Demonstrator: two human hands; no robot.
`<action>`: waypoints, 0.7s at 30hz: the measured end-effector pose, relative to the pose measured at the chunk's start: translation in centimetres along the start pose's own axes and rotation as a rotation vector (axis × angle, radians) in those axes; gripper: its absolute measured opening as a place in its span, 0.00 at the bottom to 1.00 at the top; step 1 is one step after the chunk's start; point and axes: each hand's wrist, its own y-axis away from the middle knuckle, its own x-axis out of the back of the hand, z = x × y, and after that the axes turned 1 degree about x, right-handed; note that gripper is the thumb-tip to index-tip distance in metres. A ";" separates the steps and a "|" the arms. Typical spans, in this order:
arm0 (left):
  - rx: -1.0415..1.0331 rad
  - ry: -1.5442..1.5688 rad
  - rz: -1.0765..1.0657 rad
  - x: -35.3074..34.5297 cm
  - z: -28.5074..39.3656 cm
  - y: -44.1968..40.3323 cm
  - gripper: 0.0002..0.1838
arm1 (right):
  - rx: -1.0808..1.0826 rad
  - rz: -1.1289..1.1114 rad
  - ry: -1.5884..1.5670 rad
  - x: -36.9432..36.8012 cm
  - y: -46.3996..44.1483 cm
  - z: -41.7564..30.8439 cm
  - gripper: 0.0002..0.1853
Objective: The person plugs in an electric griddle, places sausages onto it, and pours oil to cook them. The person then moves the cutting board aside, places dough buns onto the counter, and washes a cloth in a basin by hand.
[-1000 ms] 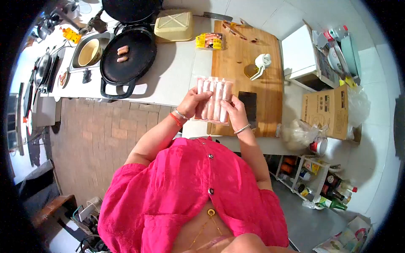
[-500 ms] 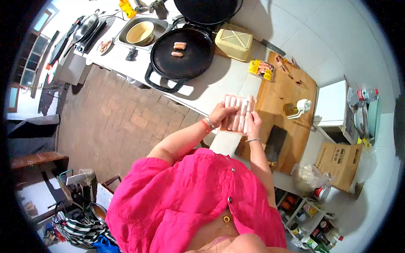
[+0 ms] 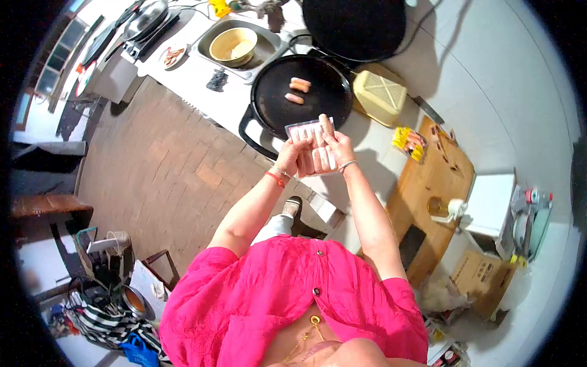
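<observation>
My left hand (image 3: 291, 155) grips the left edge of a flat clear pack of pale pink sausages (image 3: 320, 161). My right hand (image 3: 340, 150) is at the pack's right side, its fingers closed around a single sausage (image 3: 326, 124) that sticks up beyond the pack. Both hands are just in front of a round black electric griddle (image 3: 275, 104), the pack overlapping its near rim in the view. On the griddle lie a few sausages (image 3: 299, 85), two side by side and one (image 3: 294, 98) apart. The griddle's black lid (image 3: 354, 27) stands raised behind.
Behind left, a cream bowl (image 3: 233, 46) sits in a steel sink (image 3: 269, 52). A yellow plastic basket (image 3: 380, 96) is right of the griddle. A yellow sausage packet (image 3: 409, 144) lies by a wooden board (image 3: 422, 189). A plate (image 3: 173, 56) holds food at the far left.
My hands and the sausage pack have moved from beside the wooden board to the front of the griddle. The camera view has shifted, and a foot now shows below.
</observation>
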 end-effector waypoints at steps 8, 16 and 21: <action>-0.065 0.116 0.179 2.4 0.7 -1.6 0.08 | -0.129 -0.116 0.195 -3.0 -6.9 0.6 0.09; 0.041 0.266 0.242 1.4 1.1 -2.2 0.09 | -0.056 -0.195 0.532 -2.9 -10.0 -0.7 0.08; 0.068 0.255 0.205 1.3 1.3 -2.7 0.11 | -0.015 -0.172 0.914 -3.5 -9.4 -4.4 0.12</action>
